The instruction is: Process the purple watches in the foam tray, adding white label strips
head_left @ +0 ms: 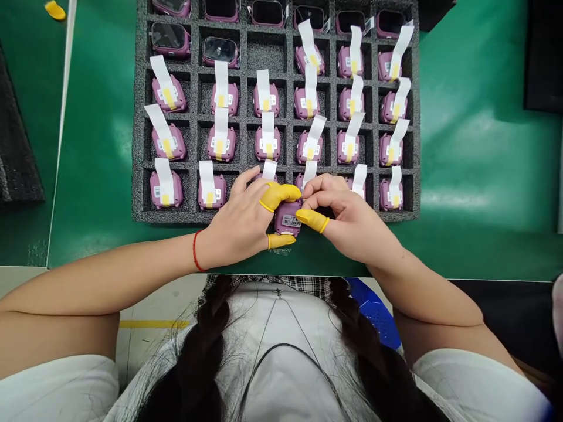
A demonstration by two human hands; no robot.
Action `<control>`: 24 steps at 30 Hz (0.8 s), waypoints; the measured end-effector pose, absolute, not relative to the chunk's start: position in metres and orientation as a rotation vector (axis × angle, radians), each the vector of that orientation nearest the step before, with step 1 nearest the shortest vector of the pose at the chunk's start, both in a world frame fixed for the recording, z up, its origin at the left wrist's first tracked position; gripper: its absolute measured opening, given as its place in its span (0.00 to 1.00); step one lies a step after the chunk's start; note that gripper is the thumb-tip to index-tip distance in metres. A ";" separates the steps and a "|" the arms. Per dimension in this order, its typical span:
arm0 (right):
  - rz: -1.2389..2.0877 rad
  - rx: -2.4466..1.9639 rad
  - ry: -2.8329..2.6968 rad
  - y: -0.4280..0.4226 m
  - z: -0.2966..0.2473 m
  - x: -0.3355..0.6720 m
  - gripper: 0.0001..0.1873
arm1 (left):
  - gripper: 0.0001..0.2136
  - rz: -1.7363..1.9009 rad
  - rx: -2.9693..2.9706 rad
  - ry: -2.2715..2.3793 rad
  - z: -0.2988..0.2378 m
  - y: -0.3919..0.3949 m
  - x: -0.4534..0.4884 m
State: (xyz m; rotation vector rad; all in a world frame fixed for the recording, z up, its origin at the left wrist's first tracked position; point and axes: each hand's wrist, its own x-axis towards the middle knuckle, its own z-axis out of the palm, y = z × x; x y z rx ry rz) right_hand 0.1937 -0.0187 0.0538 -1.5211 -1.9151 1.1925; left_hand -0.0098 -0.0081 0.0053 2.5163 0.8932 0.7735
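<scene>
- Head view: the purple smartwatch body, back up, lies between the 2 hands at the foam tray's near edge, long axis seemingly running away from the person.
- Left hand: fingers grip it from the left.
- Right hand: fingers bunched at its far right corner; cannot tell if gripping.

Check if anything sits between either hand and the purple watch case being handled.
Only yellow finger covers: the left hand grips the watch case through them; the right hand overlaps its edge with a covered thumb. Nothing else visible.

A green tabletop supports a dark grey foam tray (divided into compartments); a small yellow piece lies at far left.
</scene>
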 end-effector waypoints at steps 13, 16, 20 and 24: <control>1.078 -1.510 -2.017 -0.020 0.051 0.194 0.07 | 0.25 0.719 2.459 0.904 0.008 -0.008 -0.009; 1.070 -1.515 -2.030 -0.020 0.051 0.193 0.08 | 0.25 0.695 2.434 0.906 0.007 -0.007 -0.009; 1.070 -1.515 -2.034 -0.020 0.052 0.192 0.08 | 0.23 0.700 2.422 0.895 0.006 -0.006 -0.010; 1.070 -1.517 -2.033 -0.020 0.053 0.193 0.08 | 0.22 0.692 2.411 0.900 0.006 -0.006 -0.009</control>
